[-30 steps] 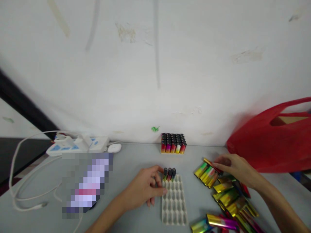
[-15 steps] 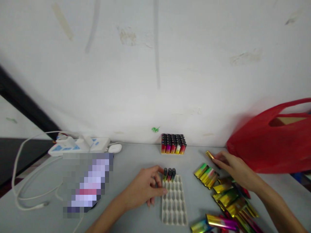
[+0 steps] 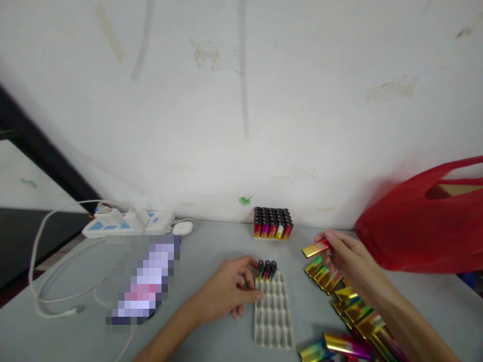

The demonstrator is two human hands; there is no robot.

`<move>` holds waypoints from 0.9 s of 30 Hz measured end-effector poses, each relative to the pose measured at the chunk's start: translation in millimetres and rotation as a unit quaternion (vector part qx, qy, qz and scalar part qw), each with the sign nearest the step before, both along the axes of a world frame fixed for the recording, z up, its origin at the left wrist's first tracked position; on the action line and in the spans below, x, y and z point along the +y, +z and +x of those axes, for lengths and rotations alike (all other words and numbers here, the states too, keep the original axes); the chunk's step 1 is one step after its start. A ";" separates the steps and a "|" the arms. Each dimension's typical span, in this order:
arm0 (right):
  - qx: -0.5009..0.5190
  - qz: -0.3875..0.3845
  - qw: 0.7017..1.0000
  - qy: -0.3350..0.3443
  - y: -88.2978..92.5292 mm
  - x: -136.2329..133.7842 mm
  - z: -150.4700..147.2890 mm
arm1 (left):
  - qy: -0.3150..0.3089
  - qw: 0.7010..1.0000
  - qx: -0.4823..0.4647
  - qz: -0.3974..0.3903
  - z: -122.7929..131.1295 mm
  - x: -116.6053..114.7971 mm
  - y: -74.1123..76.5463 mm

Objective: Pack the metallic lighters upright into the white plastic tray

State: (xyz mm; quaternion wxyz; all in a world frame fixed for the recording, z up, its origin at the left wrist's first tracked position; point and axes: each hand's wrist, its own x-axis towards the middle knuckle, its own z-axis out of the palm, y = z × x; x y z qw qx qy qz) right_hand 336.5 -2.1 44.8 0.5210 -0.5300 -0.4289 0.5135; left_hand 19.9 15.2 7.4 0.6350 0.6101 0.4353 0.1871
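A white tray [image 3: 273,314] with rows of oval sockets lies on the grey table. Three black-topped lighters [image 3: 267,270] stand upright in its far row. My left hand [image 3: 228,286] is curled at the tray's left edge, thumb on the rim and index fingertip by the leftmost lighter. Over to the right, my right hand [image 3: 341,251] pinches a shiny gold-and-red lighter [image 3: 315,249], its gold end pointing left. Just below that hand lies a row of gold-ended lighters [image 3: 322,274]. More metallic lighters [image 3: 347,344] are heaped nearer me, partly hidden by my right forearm.
Against the wall stands a full block of black-topped lighters [image 3: 272,223]. A red bag [image 3: 422,226] is at the right. On the left are a white power strip [image 3: 130,223], a white charger [image 3: 182,229], a blurred-out phone-like device [image 3: 145,281] and loose white cables [image 3: 56,314].
My right hand has moved left and turned, bringing the lighter over the row. My left hand stays at the tray. The view has shifted slightly.
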 end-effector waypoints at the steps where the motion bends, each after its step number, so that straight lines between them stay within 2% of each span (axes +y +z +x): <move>1: 0.015 -0.005 1.000 0.007 3.5 -1.0 -9.0 | -0.001 1.000 0.000 -0.001 0.0 -0.1 0.8; 7: 0.121 -0.002 0.991 0.057 22.8 -8.6 -54.3 | -0.001 1.000 -0.004 -0.005 -0.3 -0.3 1.4; 12: 0.118 -0.041 0.989 0.083 19.3 -17.4 -60.1 | 0.000 1.000 -0.009 -0.008 -0.1 0.0 0.3; 19: -0.002 -0.023 1.000 -0.001 1.7 -16.1 -47.3 | 0.000 1.000 -0.006 -0.011 -0.2 0.0 1.1; 27: -0.133 0.015 0.991 -0.020 -3.4 -12.6 -34.3 | 0.000 1.000 -0.007 -0.007 0.0 0.1 2.2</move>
